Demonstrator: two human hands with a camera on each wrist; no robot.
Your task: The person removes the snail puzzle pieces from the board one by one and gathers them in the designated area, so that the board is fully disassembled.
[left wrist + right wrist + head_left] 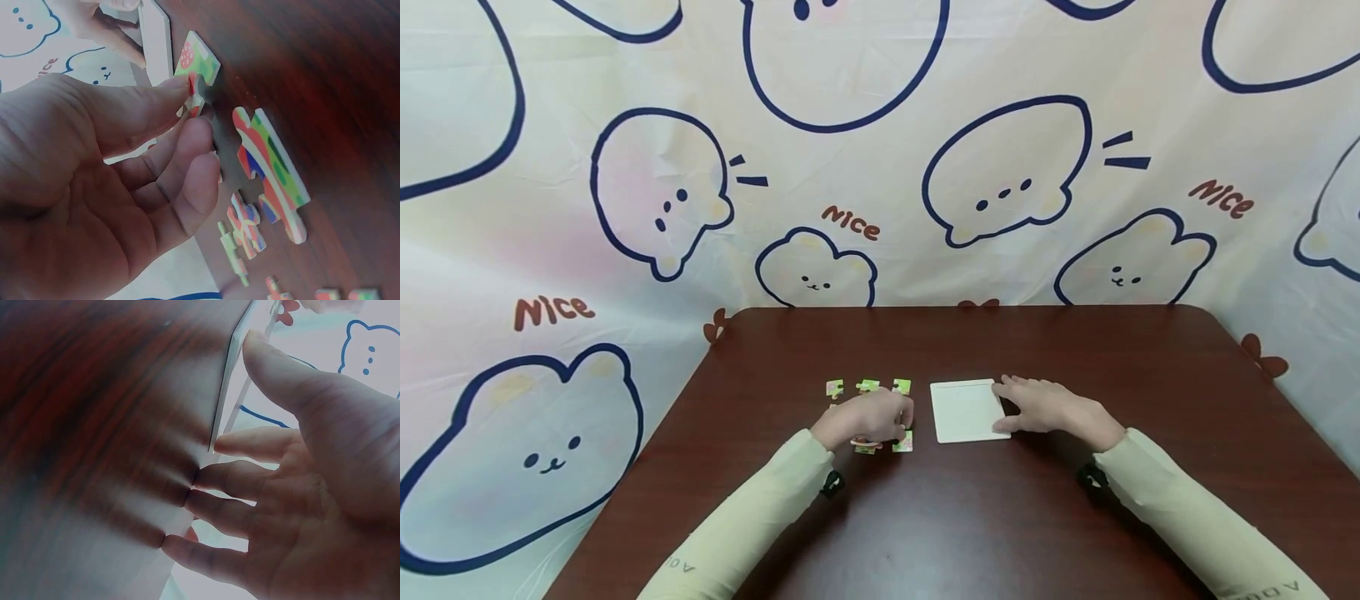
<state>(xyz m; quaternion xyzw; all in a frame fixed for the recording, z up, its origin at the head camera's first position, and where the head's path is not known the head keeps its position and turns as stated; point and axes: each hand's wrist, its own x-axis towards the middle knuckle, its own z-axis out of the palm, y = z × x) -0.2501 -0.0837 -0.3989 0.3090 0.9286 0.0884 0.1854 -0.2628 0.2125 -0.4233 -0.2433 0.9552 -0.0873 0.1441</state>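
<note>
My left hand (877, 414) is over a group of jigsaw puzzle pieces on the table. In the left wrist view its thumb and index finger pinch a small puzzle piece (198, 100), mostly covered by the fingertips. Just beyond lies a green corner piece (203, 61) with a red spotted patch. A larger green, red and blue piece (273, 175) lies nearer the camera. To the right, a flat white puzzle tray (967, 412) lies on the table. My right hand (1041, 405) touches its right edge with thumb and index finger, the other fingers spread on the tabletop.
The dark brown wooden table (895, 533) extends around both hands. More puzzle pieces (834, 388) lie left of and behind my left hand. A pale curtain (865, 183) with cartoon drawings hangs behind the table and along its sides.
</note>
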